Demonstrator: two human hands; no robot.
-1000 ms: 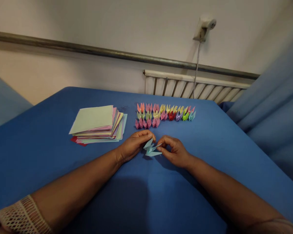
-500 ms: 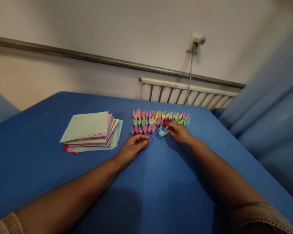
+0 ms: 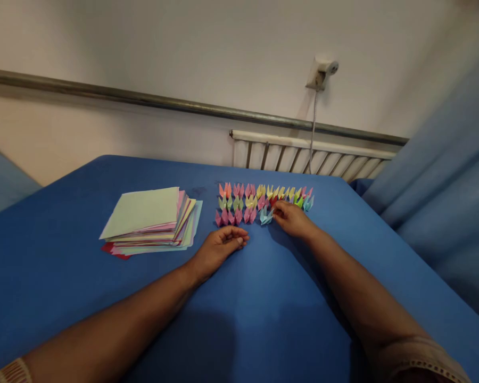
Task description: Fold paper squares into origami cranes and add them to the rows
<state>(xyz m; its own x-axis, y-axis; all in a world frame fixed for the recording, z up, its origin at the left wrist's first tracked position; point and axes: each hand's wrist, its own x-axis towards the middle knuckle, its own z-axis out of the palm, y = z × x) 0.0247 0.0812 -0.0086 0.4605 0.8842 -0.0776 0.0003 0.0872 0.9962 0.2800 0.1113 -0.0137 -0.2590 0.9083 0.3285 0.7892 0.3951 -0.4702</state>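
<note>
Between the thumb and fingertips of my right hand (image 3: pixel 291 218) is the edge of a light blue origami crane (image 3: pixel 265 216), which stands at the right end of the front row. Part of the middle row, with a red crane (image 3: pixel 274 201), is hidden behind that hand. My left hand (image 3: pixel 222 246) rests on the blue surface just in front of the pink cranes (image 3: pixel 235 216), its fingers loosely bent, thumb a little apart, nothing visible in it. Yellow cranes (image 3: pixel 281 192) stand in the back row. A green crane (image 3: pixel 299 201) is right of my right hand.
A stack of coloured paper sheets (image 3: pixel 143 214) lies left of the cranes on the blue table cover (image 3: pixel 259 314). Behind stand a radiator (image 3: pixel 287 153), a metal pipe (image 3: pixel 175 106) and a wall socket with a plugged cable (image 3: pixel 318 74). A blue curtain (image 3: pixel 443 175) hangs at the right.
The light blue crane has turned slightly and sits closer to the pink cranes in the front row, my right hand still at its edge. My left hand has barely moved. The view has shifted slightly.
</note>
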